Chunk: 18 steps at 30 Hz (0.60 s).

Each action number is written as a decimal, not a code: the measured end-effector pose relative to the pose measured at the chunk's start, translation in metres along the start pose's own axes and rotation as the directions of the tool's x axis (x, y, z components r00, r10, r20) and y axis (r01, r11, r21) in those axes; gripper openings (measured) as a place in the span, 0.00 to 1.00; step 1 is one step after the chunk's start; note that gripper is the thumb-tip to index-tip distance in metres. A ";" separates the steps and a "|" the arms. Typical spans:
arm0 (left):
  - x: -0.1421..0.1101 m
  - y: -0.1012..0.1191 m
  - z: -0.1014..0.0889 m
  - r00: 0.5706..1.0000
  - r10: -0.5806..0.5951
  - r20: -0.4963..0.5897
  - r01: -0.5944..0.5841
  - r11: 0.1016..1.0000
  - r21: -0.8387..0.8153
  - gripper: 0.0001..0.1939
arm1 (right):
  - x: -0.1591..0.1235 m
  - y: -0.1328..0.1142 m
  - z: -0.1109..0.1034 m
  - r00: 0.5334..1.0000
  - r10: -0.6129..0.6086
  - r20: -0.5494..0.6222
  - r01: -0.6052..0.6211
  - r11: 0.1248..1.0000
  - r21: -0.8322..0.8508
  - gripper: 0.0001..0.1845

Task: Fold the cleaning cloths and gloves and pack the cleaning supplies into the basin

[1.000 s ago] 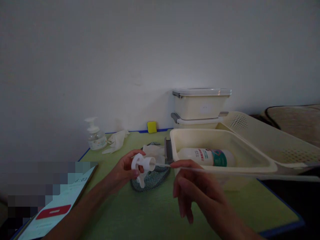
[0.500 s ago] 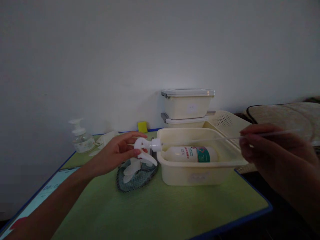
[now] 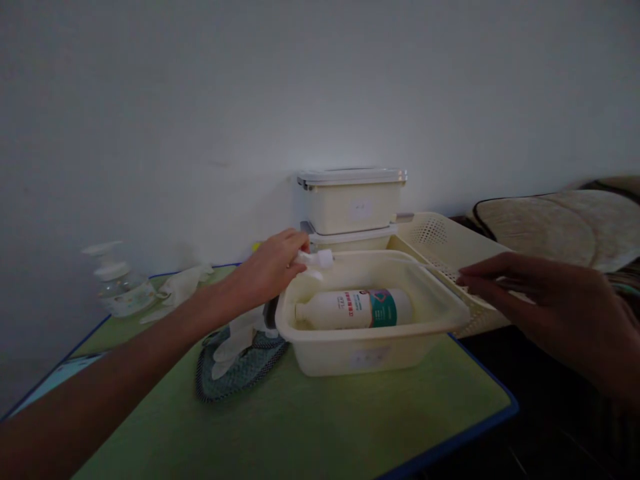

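My left hand (image 3: pixel 273 267) is closed on a white trigger spray head (image 3: pixel 320 259), held over the rear left of a cream plastic tub (image 3: pixel 360 357). From the spray head's collar a thin clear dip tube (image 3: pixel 415 263) runs to the right. Its far end is pinched between the thumb and fingers of my right hand (image 3: pixel 530 300), beyond the tub's right side. A white bottle (image 3: pixel 345 310) with a green and red printed label lies on its side inside the tub, its neck uncapped and pointing left.
Left of the tub, a white glove (image 3: pixel 235 343) lies on a grey-green quilted cloth (image 3: pixel 240 373). A pump bottle (image 3: pixel 123 287) and another white glove (image 3: pixel 183 287) are at the back left. Lidded boxes (image 3: pixel 355 200) are stacked behind, beside a perforated basket (image 3: pixel 440 233). Cushions (image 3: pixel 550 227) lie right.
My left hand has raised the spray head and carried it over the tub's back left. My right hand still holds the tube's end. The view has swung right.
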<state>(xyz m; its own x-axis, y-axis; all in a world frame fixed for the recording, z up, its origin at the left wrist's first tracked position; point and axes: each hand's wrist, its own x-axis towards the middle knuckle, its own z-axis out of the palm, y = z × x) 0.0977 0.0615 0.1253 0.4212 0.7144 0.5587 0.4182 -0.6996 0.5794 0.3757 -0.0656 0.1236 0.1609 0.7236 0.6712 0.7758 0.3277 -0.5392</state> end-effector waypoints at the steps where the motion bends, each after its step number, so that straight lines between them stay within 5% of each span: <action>1: 0.004 -0.003 0.006 0.998 0.043 0.036 -0.047 0.993 0.109 0.09 | 0.003 0.002 0.001 0.998 -0.056 0.038 0.058 0.996 -0.061 0.04; 3: 0.011 -0.009 0.017 0.987 0.065 0.148 -0.111 0.935 0.336 0.07 | 0.007 0.006 0.004 0.982 -0.135 0.129 0.154 0.977 -0.145 0.07; 8: 0.021 -0.014 0.034 0.944 -0.119 0.307 -0.146 0.684 0.715 0.03 | 0.014 0.014 0.021 0.925 -0.147 0.349 0.273 0.898 -0.346 0.09; 13: 0.019 -0.006 0.042 0.898 -0.195 0.395 -0.236 0.543 0.806 0.08 | 0.022 0.012 0.035 0.834 -0.003 0.552 0.365 0.752 -0.548 0.11; 18: 0.018 0.000 0.043 0.881 -0.225 0.415 -0.242 0.540 0.806 0.09 | 0.033 0.004 0.045 0.710 0.015 0.704 0.551 0.611 -0.569 0.13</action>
<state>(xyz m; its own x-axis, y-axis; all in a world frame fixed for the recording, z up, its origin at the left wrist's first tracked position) 0.1398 0.0745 0.1098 0.6113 0.7829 0.1154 0.7727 -0.5590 -0.3008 0.3565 -0.0125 0.1205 -0.3034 0.9465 0.1104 0.9095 0.2531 0.3297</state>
